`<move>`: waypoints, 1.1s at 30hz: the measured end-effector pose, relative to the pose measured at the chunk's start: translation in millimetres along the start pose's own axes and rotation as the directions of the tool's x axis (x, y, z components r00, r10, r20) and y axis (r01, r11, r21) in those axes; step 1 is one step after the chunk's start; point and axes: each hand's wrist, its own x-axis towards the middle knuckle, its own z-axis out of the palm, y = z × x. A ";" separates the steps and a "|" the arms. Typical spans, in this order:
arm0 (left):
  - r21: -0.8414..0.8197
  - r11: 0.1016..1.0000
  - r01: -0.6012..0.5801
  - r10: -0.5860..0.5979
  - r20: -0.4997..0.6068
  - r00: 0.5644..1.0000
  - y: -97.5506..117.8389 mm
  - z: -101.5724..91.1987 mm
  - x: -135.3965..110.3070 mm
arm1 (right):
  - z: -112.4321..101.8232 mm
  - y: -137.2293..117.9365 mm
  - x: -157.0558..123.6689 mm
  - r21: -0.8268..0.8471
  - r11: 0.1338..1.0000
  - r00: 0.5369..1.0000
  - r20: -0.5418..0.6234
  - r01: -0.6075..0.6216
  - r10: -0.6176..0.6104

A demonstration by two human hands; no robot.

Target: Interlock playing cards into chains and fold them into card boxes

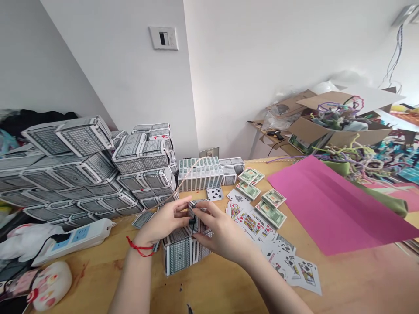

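Observation:
A block of blue-grey patterned playing cards (178,257) sits on the wooden table in front of me. On top of it, my left hand (165,221) and my right hand (218,224) close in from both sides on a smaller folded card piece (197,223). Fingers of both hands press on this piece and partly hide it; its exact shape is hard to make out. A red string bracelet circles my left wrist. Loose face-up playing cards (250,221) are spread right of my right hand, and a few card backs (142,219) lie beside my left hand.
Stacked card blocks (144,157) rise at the left, with a row of card packs (201,174) at the back. Green-and-white packs (270,213) lie near pink paper (327,209). A power strip (78,237) and a plush toy (54,283) are left; a cardboard box (353,135) stands right.

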 end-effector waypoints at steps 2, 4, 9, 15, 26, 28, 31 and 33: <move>-0.016 1.000 -0.004 0.004 0.008 1.000 -1.4 0.0 1.7 | 1.6 4.1 0.4 0.049 0.999 1.000 -0.016 -0.008 0.009; -0.038 0.999 0.000 0.001 0.025 1.000 -2.3 -0.6 2.7 | 2.0 10.2 0.2 0.109 0.994 0.999 -0.030 -0.023 0.026; -0.046 0.999 0.027 -0.028 -0.013 1.000 -2.0 -2.1 1.6 | -2.5 31.9 -0.2 0.184 0.975 0.979 -0.132 -0.127 0.153; 0.040 0.999 -0.001 -0.002 0.086 0.996 3.8 7.9 -1.5 | -1.7 47.3 2.7 0.174 0.951 0.957 -0.099 -0.255 0.274; 0.130 0.989 -0.073 0.074 -0.004 0.997 7.4 19.6 1.5 | 8.1 65.6 4.3 0.704 0.598 0.915 0.201 -0.383 0.349; 0.099 0.992 -0.083 0.082 0.015 0.996 7.4 20.6 2.2 | 6.6 64.6 4.5 0.746 0.553 0.911 0.179 -0.372 0.372; 0.034 0.996 -0.087 0.088 -0.006 0.996 7.4 19.8 3.1 | 3.8 64.5 4.7 0.778 0.510 0.893 0.139 -0.366 0.428; 0.015 0.996 -0.090 0.091 -0.076 0.993 6.5 15.6 3.1 | 2.6 66.9 5.0 0.793 0.495 0.872 0.089 -0.354 0.481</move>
